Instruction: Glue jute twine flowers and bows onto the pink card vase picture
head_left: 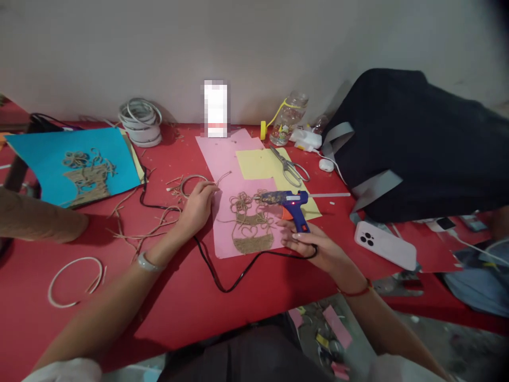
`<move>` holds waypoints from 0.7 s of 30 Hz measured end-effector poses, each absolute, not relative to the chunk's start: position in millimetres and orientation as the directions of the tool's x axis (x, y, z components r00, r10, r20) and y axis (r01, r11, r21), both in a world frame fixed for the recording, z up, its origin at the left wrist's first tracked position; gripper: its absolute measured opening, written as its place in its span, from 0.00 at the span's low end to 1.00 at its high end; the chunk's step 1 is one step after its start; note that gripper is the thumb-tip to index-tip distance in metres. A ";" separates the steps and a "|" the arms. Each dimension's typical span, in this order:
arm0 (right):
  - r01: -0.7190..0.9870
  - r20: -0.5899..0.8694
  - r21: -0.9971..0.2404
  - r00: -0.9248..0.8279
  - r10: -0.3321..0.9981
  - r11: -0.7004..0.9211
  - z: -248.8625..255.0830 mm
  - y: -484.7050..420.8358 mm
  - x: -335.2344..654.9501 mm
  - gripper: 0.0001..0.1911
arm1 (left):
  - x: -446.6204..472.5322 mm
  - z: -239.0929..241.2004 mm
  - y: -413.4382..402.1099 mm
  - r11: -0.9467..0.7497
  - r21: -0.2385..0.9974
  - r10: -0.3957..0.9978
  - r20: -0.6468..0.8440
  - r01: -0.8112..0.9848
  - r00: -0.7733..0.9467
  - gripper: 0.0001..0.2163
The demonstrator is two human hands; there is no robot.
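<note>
My right hand [314, 244] is closed around the lower handle of a blue glue gun [298, 204]. A clear glue stick [332, 195] sticks out of its back, and a small red light shows on its side. The nozzle points left over a pink paper [225, 241] bearing a twine design [253, 244] of a pot with a heart and looped flowers. At the paper's left edge, my left hand [199, 207] has its fingers bent together. A thin piece of twine [224, 178] comes out by its fingertips; the grip itself is partly hidden.
Scissors [288, 167] lie on yellow paper [254, 164]. Behind stand a glass jar [290, 116] and a lit, blurred-out screen [216, 109]. A dark bag [409, 148] and phone [385, 246] are right; blue paper [47, 170] and a cardboard tube [40, 217] left. The black cord [207, 260] loops in front.
</note>
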State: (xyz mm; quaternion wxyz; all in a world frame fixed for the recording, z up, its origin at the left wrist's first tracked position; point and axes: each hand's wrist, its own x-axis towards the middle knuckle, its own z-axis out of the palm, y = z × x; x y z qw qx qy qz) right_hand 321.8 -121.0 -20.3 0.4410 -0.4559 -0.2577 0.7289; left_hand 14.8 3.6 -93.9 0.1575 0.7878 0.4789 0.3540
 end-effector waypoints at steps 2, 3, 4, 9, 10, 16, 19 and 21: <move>-0.345 -0.456 -0.788 -0.228 0.860 -0.510 -20.3 -123.8 323.4 0.14 | 14.1 -98.6 4.6 -0.511 0.559 0.853 0.419 0.653 0.310 0.15; -0.315 -0.469 -0.790 -0.243 0.849 -0.527 -20.2 -125.1 324.1 0.15 | 13.8 -100.6 5.1 -0.517 0.549 0.850 0.421 0.657 0.317 0.15; -0.286 -0.482 -0.791 -0.254 0.839 -0.541 -19.8 -126.1 324.6 0.15 | 13.8 -102.2 5.6 -0.519 0.542 0.849 0.420 0.661 0.321 0.16; -0.136 -0.472 -0.848 -0.249 0.846 -0.513 -14.7 -125.2 326.4 0.16 | 15.1 -105.8 6.9 -0.536 0.517 0.837 0.427 0.667 0.342 0.17; -0.116 -0.448 -0.866 -0.247 0.859 -0.486 -14.1 -124.3 326.7 0.16 | 15.4 -105.9 7.0 -0.538 0.514 0.836 0.428 0.668 0.344 0.17; -0.137 -0.386 -0.889 -0.287 0.877 -0.436 -16.6 -122.2 324.1 0.10 | 14.8 -105.2 6.6 -0.542 0.511 0.834 0.428 0.667 0.349 0.17; -0.174 -0.341 -0.896 -0.323 0.883 -0.409 -16.2 -121.7 320.8 0.07 | 15.0 -104.9 6.2 -0.531 0.520 0.842 0.413 0.669 0.348 0.18; -0.159 -0.331 -0.907 -0.305 0.893 -0.390 -14.5 -121.0 319.2 0.08 | 15.5 -104.8 5.9 -0.525 0.525 0.846 0.407 0.670 0.344 0.18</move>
